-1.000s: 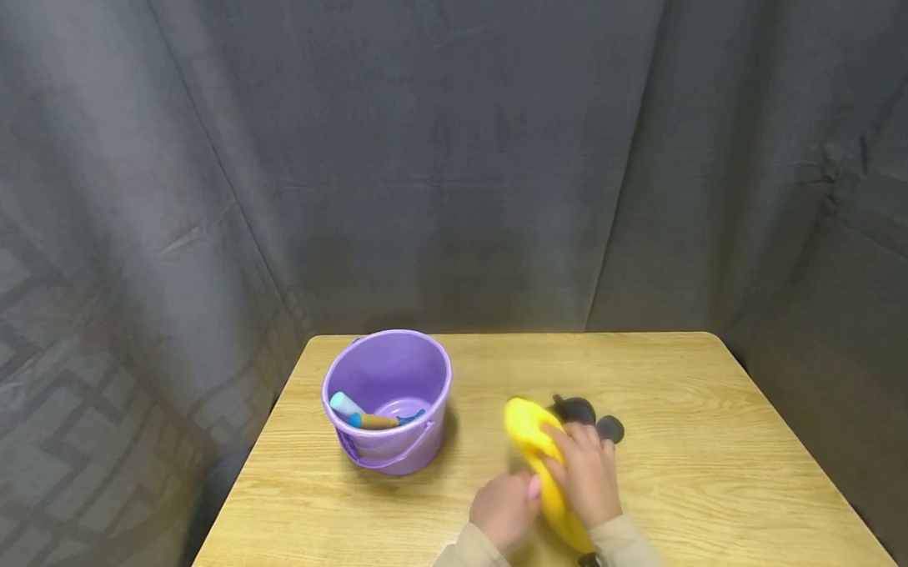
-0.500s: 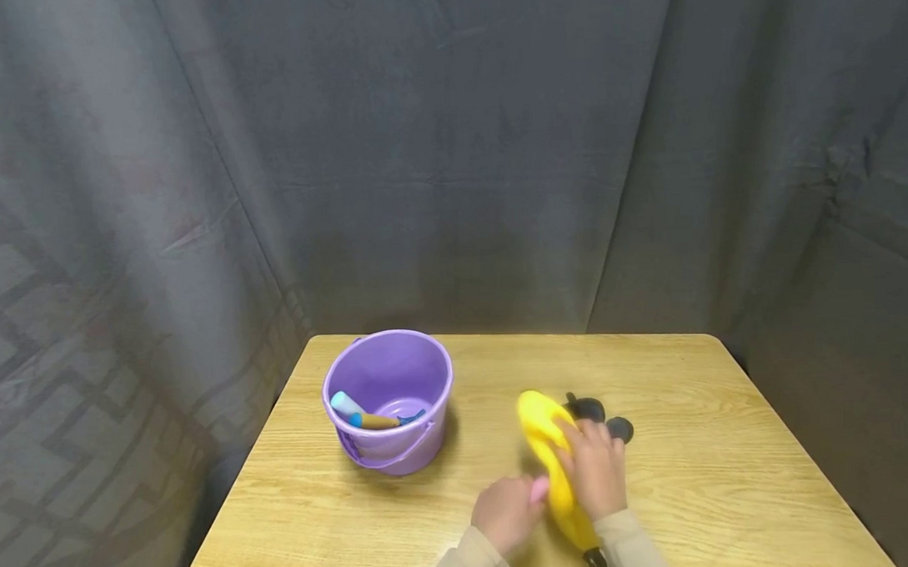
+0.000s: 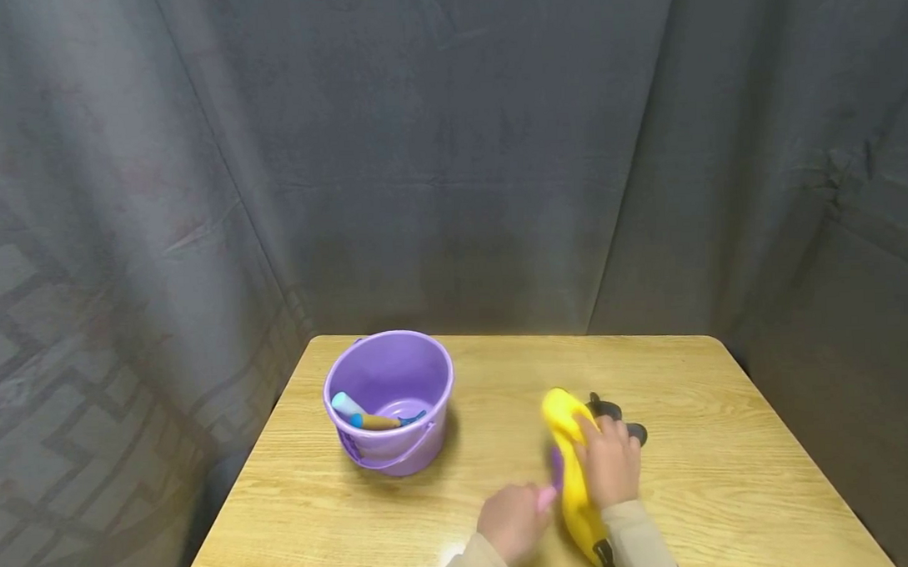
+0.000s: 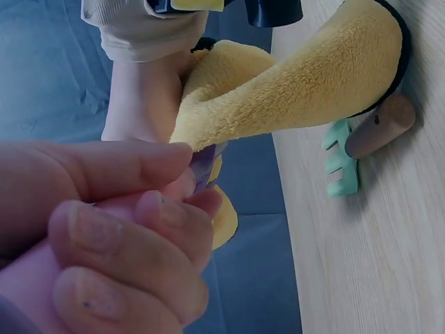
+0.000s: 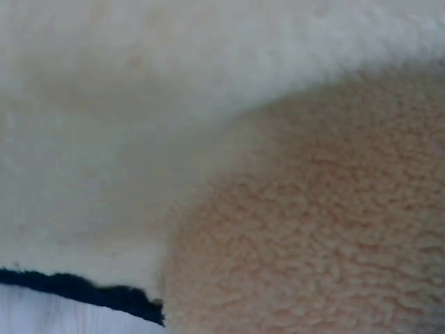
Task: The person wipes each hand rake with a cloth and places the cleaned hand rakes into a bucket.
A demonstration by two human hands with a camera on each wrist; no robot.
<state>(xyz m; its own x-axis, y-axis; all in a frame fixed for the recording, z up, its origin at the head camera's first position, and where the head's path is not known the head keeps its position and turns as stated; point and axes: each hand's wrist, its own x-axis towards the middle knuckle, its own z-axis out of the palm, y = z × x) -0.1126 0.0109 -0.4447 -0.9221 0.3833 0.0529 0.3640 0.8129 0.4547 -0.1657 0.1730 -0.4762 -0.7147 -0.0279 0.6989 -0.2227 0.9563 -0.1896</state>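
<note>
My left hand grips the pink handle of a tool with a purple end, partly covered by cloth and fingers; its exact kind is hidden. A fluffy yellow cloth with black edging lies against the tool's right side, and my right hand holds it in its fingers. In the left wrist view the cloth hangs folded in front of the right hand. The right wrist view is filled by blurred, close fluffy cloth.
A purple bucket with its handle down stands left on the wooden table. Inside are a light blue piece and a tan-and-blue tool. Two dark rounded shapes sit beyond the right hand. A green-headed rake lies on wood.
Both hands, the tool and the yellow cloth have shifted rightward, the right hand more. The dark shapes have moved right too. The tool's purple end now shows beside the cloth. The bucket stays put.
</note>
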